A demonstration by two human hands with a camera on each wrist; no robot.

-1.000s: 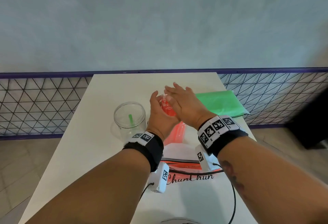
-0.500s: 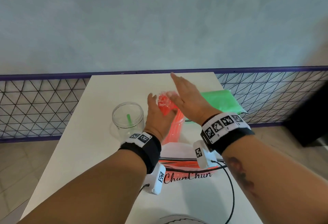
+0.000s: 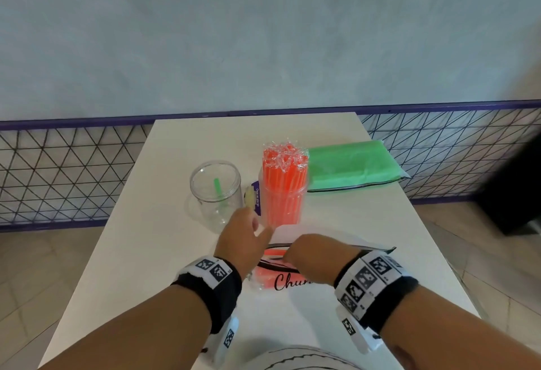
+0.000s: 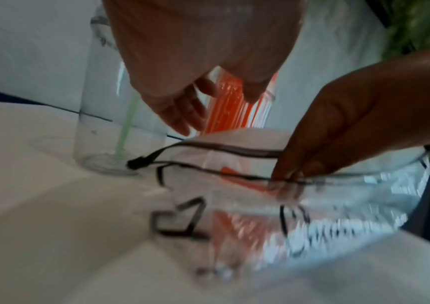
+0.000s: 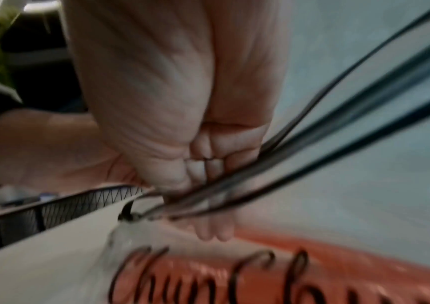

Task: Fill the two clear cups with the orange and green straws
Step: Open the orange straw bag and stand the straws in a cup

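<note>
Standing mid-worktop [image 3: 175, 252], the clear plastic cup packed with orange straws [image 3: 283, 191] neighbours the clear cup holding one green straw [image 3: 215, 194], a green pouch [image 3: 351, 169] towards the far right corner, while the left grip [image 3: 244, 238] hangs released and the right grip [image 3: 314, 255] grasps the printed clear zip bag [image 3: 281, 279] at the near edge.

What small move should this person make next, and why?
Probably draw a few orange straws from the clear printed zip bag: the right hand already reaches into its mouth, the left hand hovers open, and the right clear cup looks nearly full.
</note>
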